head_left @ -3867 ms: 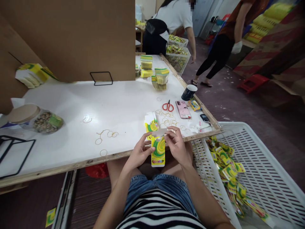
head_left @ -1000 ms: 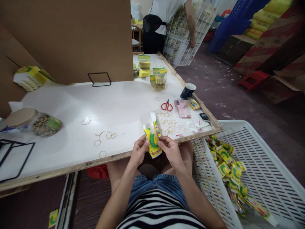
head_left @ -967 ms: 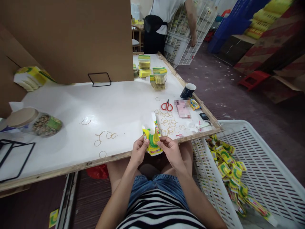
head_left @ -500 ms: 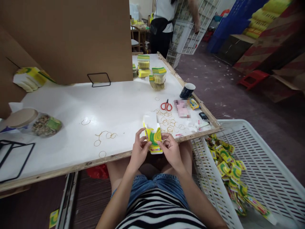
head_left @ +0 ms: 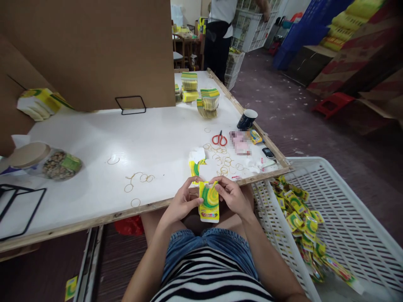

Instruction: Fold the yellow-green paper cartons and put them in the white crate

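A small yellow and green cardboard box (head_left: 209,203) is held upright between my two hands, just off the table's front edge above my lap. My left hand (head_left: 184,200) grips its left side, thumb on the front face. On the upper right edge, the thumb and fingers of my right hand (head_left: 231,196) pinch the carton near its top flaps. Behind it, another yellow-green carton (head_left: 195,167) with a white flap lies on the table close to the edge. Whether anything is inside the held box cannot be seen.
Rubber bands (head_left: 224,161), red-handled scissors (head_left: 219,138) and a dark mug (head_left: 247,119) lie or stand on the white table (head_left: 94,138). Bundled cartons (head_left: 209,100) are farther back. A white crate (head_left: 340,184) holding small packages is at right. A person (head_left: 217,37) stands beyond by stacked crates.
The box in my hands has come down toward my lap, clear of the carton behind it. My right hand has shifted up to its top edge. The person beyond has moved slightly right.
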`<state>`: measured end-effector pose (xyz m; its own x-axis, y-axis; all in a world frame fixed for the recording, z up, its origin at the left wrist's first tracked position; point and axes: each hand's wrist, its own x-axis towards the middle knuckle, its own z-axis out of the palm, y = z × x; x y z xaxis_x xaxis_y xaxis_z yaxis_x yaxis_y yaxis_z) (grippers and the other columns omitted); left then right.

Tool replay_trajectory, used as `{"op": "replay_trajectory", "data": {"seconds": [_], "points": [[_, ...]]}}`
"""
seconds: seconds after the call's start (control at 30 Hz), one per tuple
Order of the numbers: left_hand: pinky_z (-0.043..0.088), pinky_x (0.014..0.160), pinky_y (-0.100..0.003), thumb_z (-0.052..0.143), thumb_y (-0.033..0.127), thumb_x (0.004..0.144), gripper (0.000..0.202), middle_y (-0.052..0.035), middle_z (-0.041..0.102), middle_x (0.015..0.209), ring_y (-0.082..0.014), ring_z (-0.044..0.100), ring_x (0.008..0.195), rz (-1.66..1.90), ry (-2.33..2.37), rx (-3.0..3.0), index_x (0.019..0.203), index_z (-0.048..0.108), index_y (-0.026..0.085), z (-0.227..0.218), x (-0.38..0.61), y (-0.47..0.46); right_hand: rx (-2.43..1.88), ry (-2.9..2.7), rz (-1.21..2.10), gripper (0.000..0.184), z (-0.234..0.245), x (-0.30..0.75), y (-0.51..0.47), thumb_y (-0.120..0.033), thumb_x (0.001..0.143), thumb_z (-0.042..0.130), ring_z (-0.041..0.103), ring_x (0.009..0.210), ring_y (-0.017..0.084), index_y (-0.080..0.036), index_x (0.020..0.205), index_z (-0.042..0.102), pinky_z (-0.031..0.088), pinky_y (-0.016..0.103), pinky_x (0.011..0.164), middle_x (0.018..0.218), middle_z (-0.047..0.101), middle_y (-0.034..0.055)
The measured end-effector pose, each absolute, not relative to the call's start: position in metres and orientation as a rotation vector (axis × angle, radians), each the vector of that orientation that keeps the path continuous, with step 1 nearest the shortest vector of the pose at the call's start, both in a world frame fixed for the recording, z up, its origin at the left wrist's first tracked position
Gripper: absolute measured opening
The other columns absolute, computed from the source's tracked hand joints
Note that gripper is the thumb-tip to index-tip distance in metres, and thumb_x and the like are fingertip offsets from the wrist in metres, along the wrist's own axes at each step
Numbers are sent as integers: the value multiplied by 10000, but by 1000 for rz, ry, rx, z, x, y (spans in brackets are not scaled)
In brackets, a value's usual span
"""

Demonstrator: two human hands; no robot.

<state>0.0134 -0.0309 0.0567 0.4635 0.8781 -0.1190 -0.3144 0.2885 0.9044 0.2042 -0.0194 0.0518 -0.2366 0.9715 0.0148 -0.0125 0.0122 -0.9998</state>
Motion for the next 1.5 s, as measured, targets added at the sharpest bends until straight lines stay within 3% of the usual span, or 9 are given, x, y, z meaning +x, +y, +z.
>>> {"op": "replay_trajectory", "data": {"seconds": [0.2,0.33,0.4,0.53,0.77,0.97,1.2,1.37,1.5], "points": [[561,734,-299,740,270,771,528,-67,724,970,-215,716,836,874,699,974,1189,420,232,59,17,-34,-1060,-1475,1134,272,55,204,-18,-433,880,583,580,773,181,-204,754,660,484,301,721,780,624,36],[569,760,-331,729,303,780,799,-106,691,1111,-230,711,880,907,738,987,1419,250,273,56,19,-34,-1089,-1289,1157,329,53,200,-19,-426,855,626,603,770,174,-258,1136,593,503,294,708,879,652,23],[563,786,-334,726,306,780,744,-109,696,1096,-234,703,910,901,740,997,1399,316,251,54,19,-34,-1101,-1278,1157,410,52,199,-18,-446,852,629,616,806,185,-272,1216,557,511,314,744,916,665,28],[555,789,-314,691,313,810,532,-91,702,1065,-218,692,916,943,787,1037,1277,450,227,49,19,-34,-1091,-1484,989,359,55,206,-16,-542,880,545,591,984,243,-237,910,731,470,391,894,957,656,76],[546,765,-282,583,301,876,476,-92,679,1110,-182,684,870,964,949,1231,1317,427,213,47,25,-34,-1215,-1466,1328,411,56,207,-15,-399,800,649,576,663,165,-226,1163,568,447,269,604,764,651,-7],[543,826,-319,576,302,876,501,-112,674,1153,-215,676,960,945,909,1217,1342,409,220,44,27,-32,-1429,-1639,1069,278,55,201,-11,-306,801,594,405,466,123,-226,1059,529,308,227,482,493,418,-106],[553,787,-321,720,325,787,595,-113,703,1088,-231,689,927,989,832,1018,1295,435,202,49,25,-31,-1253,-1541,1158,293,48,202,-16,-379,854,600,450,506,124,-212,1093,570,378,231,510,555,471,-75],[536,848,-341,677,324,828,554,-114,692,1129,-240,674,995,970,790,1098,1322,455,208,50,33,-29,-1143,-1365,1216,295,40,205,-19,-411,843,636,607,797,159,-220,1067,624,505,271,725,950,650,34],[509,936,-382,592,338,885,530,-131,660,1205,-249,625,1121,1006,886,1269,1372,424,214,44,33,-22,-1098,-987,1023,308,39,225,-18,-392,798,709,572,595,106,-233,1035,594,490,237,588,781,632,-27]]}}
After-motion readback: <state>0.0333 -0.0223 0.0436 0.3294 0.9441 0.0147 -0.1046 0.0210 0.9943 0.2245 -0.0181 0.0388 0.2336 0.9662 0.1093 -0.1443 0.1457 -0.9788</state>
